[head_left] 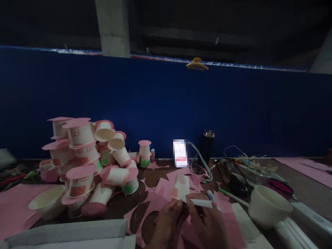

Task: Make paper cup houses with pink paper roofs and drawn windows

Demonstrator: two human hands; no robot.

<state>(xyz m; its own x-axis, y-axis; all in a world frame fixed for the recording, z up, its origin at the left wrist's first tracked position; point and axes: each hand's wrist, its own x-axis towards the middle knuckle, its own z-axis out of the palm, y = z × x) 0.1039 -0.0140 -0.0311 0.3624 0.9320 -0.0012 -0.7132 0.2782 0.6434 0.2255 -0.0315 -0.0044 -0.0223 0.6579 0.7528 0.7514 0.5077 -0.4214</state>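
Observation:
Low in the middle of the view, my left hand is closed on a white paper cup, gripping it near its lower edge. The cup bears a drawn window and an orange-red patch at its left. My right hand, beside it, is closed around a white marker with a red end, which lies across the fingers. The marker's other end is hidden by the fingers and the cup. Beneath both hands are pink paper sheets with round holes cut out. A blue-and-white marker lies just beyond my right hand.
Stacked paper cups with pink disc tops crowd the left, near a pale bowl. A lit phone and dark bottle stand at the back. A large white cup, cables and a white box occupy the right.

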